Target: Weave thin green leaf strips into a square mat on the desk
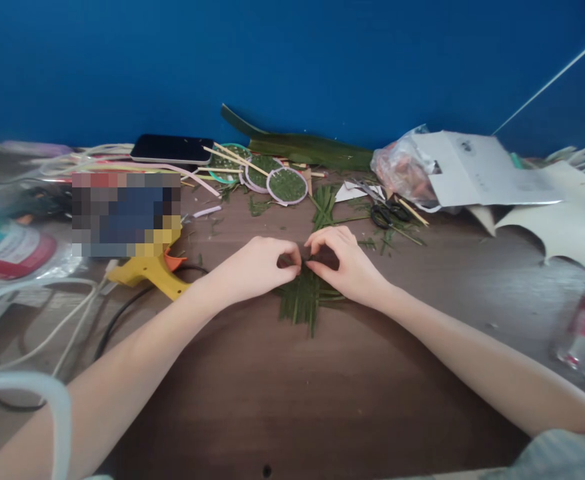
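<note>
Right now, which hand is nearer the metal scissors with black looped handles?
Right: the right hand sits nearer the camera and left of the scissors; the left hand is farther left, beyond the right.

On the bench, a dark phone is set near the blue wall; a yellow tool is laid at the left, and a plastic bag is partly covered by white card.

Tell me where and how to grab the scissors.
Grip the scissors by their black handle loops, probably coming from the near side with the right hand: the loops lie toward the person, while the blades point away, leftward, over the white paper.
</note>
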A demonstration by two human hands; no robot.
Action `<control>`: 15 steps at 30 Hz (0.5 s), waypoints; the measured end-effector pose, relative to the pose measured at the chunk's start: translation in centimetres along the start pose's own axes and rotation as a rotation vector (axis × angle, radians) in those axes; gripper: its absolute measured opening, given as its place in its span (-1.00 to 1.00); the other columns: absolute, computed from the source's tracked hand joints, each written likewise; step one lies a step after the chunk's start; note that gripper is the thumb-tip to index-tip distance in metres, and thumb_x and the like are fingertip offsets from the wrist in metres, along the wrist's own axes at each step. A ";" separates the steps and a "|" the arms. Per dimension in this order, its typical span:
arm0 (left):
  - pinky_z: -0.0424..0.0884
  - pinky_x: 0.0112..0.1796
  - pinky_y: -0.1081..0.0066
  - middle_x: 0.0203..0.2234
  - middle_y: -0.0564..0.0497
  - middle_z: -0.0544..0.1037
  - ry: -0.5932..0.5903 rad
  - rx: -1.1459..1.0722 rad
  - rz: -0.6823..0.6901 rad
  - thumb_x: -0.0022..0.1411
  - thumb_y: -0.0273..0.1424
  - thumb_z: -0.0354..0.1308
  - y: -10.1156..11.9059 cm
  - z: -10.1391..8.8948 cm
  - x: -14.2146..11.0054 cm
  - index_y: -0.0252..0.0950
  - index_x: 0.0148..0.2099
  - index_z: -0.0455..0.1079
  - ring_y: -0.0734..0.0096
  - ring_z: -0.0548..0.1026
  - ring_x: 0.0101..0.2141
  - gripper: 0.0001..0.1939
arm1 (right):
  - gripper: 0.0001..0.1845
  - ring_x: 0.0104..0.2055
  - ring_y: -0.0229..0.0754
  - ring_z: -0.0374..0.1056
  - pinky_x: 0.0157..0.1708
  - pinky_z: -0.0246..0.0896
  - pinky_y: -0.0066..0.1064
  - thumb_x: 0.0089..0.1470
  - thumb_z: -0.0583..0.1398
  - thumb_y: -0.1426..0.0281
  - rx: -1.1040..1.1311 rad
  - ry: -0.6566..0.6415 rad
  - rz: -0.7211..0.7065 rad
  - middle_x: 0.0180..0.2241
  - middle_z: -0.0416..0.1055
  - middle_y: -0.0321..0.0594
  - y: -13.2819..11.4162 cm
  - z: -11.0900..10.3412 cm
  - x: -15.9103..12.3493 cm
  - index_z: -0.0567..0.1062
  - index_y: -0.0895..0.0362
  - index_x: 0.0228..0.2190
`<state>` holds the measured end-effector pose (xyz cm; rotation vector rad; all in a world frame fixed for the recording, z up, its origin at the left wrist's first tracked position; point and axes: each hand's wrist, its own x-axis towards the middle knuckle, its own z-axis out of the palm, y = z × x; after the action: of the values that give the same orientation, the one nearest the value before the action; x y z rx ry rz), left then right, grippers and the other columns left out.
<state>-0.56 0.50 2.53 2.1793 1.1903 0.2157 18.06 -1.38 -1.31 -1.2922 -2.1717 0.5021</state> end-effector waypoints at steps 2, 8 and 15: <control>0.22 -0.40 0.50 -0.52 0.11 0.50 0.008 -0.004 -0.010 0.03 -0.38 0.00 0.0 0.0 0.0 -0.24 -0.38 0.42 0.48 0.39 -0.48 -0.83 | -0.92 -0.17 -0.15 0.21 -0.14 0.07 -0.25 0.01 0.13 0.45 0.016 -0.002 -0.025 -0.30 0.37 -0.22 0.1 -0.1 0.1 0.27 0.09 -0.42; 0.22 -0.38 0.48 -0.49 0.10 0.51 0.022 0.001 -0.055 0.04 -0.33 0.02 0.1 0.1 0.0 -0.23 -0.37 0.44 0.45 0.39 -0.45 -0.81 | -0.94 -0.12 -0.12 0.22 -0.14 0.07 -0.25 0.03 0.12 0.45 -0.012 -0.014 -0.141 -0.24 0.39 -0.19 0.4 -0.5 0.2 0.28 0.08 -0.40; 0.22 -0.39 0.47 -0.50 0.09 0.51 0.025 -0.006 -0.076 0.05 -0.31 0.02 0.3 0.1 0.0 -0.24 -0.37 0.44 0.44 0.40 -0.46 -0.80 | -0.95 -0.09 -0.10 0.20 -0.13 0.04 -0.21 0.08 0.06 0.45 -0.152 0.001 -0.225 -0.15 0.35 -0.15 0.4 -0.7 0.1 0.31 0.08 -0.39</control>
<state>-0.28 0.34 2.60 2.1279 1.2824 0.2146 18.75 -1.10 -0.98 -1.1041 -2.3557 0.2509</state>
